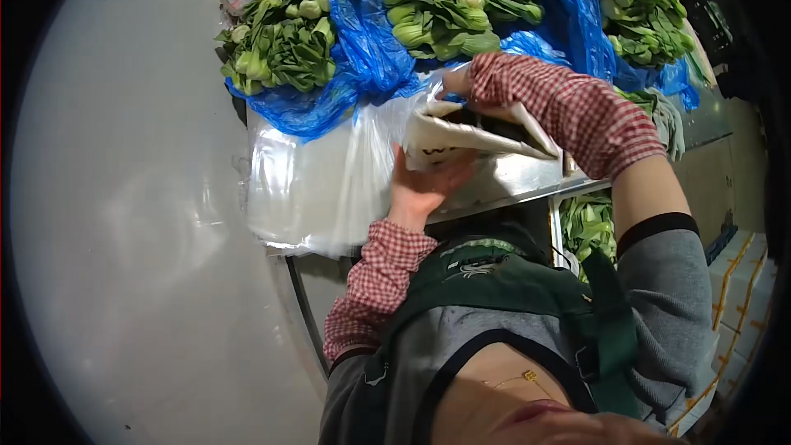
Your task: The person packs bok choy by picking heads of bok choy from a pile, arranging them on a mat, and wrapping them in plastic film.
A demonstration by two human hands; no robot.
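Note:
A white bag with dark lettering is spread partly open above the metal table, its dark inside showing. My left hand holds it from below, palm up, with the fingertips behind it. At its far edge is my right hand, bent around the rim; the bag and the checked sleeve hide most of those fingers. Clear plastic sheets or bags lie flat to the left of my left hand, and their creased part runs up toward the white bag.
Leafy green bundles lie along the back, with more at the back left and back right. Blue plastic lies between them. A grey glove hangs at the right. More greens stand below the table edge.

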